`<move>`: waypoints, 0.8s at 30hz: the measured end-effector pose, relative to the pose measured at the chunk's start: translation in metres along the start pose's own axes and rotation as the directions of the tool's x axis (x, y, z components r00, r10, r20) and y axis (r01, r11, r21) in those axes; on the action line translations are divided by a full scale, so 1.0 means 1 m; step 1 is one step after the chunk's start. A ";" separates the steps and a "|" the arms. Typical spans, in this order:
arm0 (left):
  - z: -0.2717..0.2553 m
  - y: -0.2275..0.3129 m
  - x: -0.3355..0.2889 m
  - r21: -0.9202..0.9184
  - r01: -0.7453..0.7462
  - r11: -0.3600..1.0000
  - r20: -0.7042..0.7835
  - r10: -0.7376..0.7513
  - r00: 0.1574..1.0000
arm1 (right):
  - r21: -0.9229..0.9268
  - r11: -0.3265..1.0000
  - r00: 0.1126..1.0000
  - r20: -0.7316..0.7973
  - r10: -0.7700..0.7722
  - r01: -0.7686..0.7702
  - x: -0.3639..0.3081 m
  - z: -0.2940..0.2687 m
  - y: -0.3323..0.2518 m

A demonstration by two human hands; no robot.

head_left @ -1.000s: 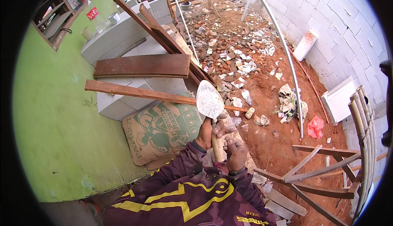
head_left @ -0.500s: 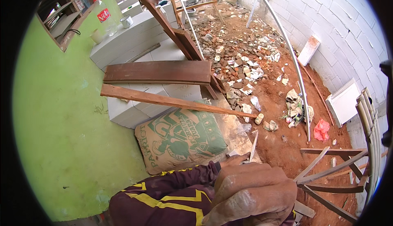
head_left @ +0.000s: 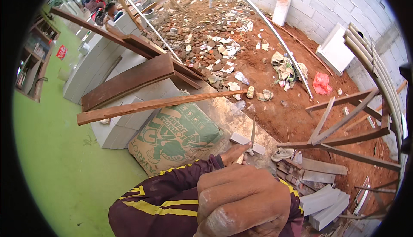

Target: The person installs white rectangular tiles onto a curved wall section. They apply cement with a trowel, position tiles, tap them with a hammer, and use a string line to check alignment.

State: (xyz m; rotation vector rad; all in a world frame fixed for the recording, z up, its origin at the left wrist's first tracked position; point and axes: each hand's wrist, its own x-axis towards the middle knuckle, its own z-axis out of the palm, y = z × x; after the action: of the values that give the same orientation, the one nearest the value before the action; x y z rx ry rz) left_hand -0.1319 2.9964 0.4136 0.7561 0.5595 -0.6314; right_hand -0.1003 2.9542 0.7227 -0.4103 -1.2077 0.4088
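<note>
My left hand point(head_left: 235, 154) reaches forward from a dark maroon sleeve with yellow stripes. Its fingers are closed around a thin, pale, pointed strip point(head_left: 253, 130), whose tip sticks up past them; I cannot tell whether it is wood or a blade. Close to the camera, my right hand point(head_left: 245, 198) is a fist with dusty knuckles, just behind the left one. Whatever it grips is hidden beneath its fingers. A light grey block piece point(head_left: 248, 143) lies just beyond my left hand. Left of it rests a full paper sack point(head_left: 176, 131) with green print.
A long timber point(head_left: 159, 107) and a wide brown board point(head_left: 129, 82) lie over white blocks. Timber framing point(head_left: 344, 140) stands on the right. Cut white blocks point(head_left: 327, 207) lie below it. Rubble point(head_left: 206, 43) covers red soil ahead. A person point(head_left: 112, 13) is far left.
The view has turned to the right and tilted, bringing the blocks and scrap wood at lower right into sight. Both hands stay close together, the left still holding the pointed strip.
</note>
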 end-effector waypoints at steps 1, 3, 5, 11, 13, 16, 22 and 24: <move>0.000 -0.003 0.008 0.020 0.013 1.000 -0.030 -0.012 0.999 | -0.064 0.998 0.999 -0.033 0.003 -0.005 -0.011 -0.004 -0.012; 0.001 -0.013 0.024 0.055 0.034 0.998 -0.095 -0.029 0.995 | -0.207 0.976 0.997 -0.059 0.048 -0.059 -0.033 -0.023 -0.049; 0.002 -0.024 0.040 0.084 0.026 0.996 -0.159 -0.012 0.987 | -0.325 0.931 0.969 -0.231 0.090 -0.164 -0.053 -0.026 -0.089; -0.019 -0.062 0.059 0.094 -0.137 0.986 -0.368 0.162 0.916 | -0.471 0.820 0.860 -0.509 0.048 -0.325 -0.110 -0.013 -0.168; -0.025 -0.071 0.055 0.014 -0.229 0.973 -0.443 0.211 0.871 | -0.574 0.700 0.869 -0.474 0.139 -0.425 -0.139 -0.017 -0.186; -0.033 -0.079 0.024 0.024 -0.542 0.840 -0.576 0.454 0.679 | -0.610 0.463 0.765 -0.544 0.346 -0.643 -0.181 -0.041 -0.161; -0.085 -0.081 -0.057 0.043 -0.779 0.625 -0.854 0.428 0.296 | 0.059 0.086 -0.006 -0.858 0.514 -0.995 -0.370 -0.116 -0.092; -0.121 -0.082 -0.083 0.073 -0.835 0.545 -0.928 0.343 0.143 | 0.097 -0.150 -0.165 -0.821 0.546 -0.984 -0.450 -0.122 -0.081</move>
State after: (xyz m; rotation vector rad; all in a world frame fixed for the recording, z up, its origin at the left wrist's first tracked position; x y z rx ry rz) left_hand -0.2739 3.0682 0.3591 0.7057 1.2234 0.8517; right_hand -0.1132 2.6449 0.3641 -2.0131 0.0486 0.9883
